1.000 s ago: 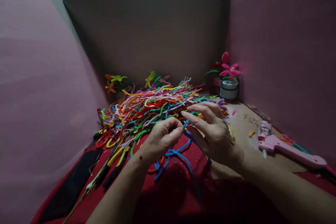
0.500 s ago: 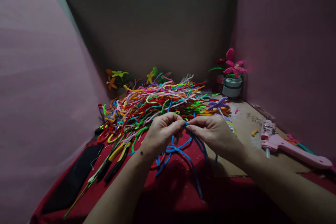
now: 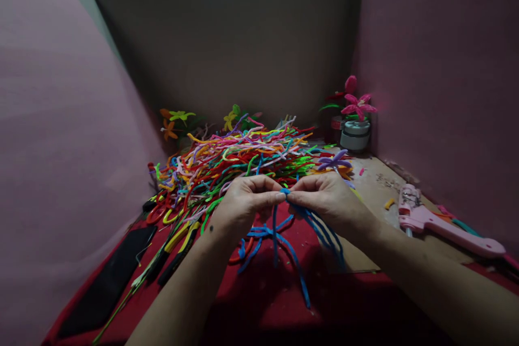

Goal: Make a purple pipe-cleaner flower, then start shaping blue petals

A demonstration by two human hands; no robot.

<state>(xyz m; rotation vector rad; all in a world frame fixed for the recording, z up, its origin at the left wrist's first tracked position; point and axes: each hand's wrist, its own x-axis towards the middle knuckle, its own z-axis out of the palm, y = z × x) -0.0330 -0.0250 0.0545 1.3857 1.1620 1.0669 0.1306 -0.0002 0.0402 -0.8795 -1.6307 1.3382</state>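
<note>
Blue pipe cleaners [image 3: 285,193] meet between my two hands at the middle of the view. My left hand [image 3: 251,197] pinches their joined spot between thumb and forefinger. From the other side my right hand [image 3: 318,194] pinches the same spot, its fingertips nearly touching the left ones. Loose blue ends hang down below the right hand, and one hangs straight below the pinch. On the red cloth [image 3: 259,292] beneath lie more blue pipe cleaners [image 3: 294,259], crossed over each other. Part of a red-handled tool [image 3: 239,258] shows beside them.
Behind my hands is a big heap of coloured pipe cleaners [image 3: 243,154]. Yellow-black pliers [image 3: 180,243] and a black phone-like slab [image 3: 109,281] lie left. At right, a pink glue gun [image 3: 441,227] rests on a brown board [image 3: 357,257]. A pink flower [image 3: 359,106] stands in a grey pot [image 3: 354,136].
My hands have drawn slightly apart at the pinch, and the blue joined spot shows more. One blue end now hangs straight down between them. The view has shifted slightly.
</note>
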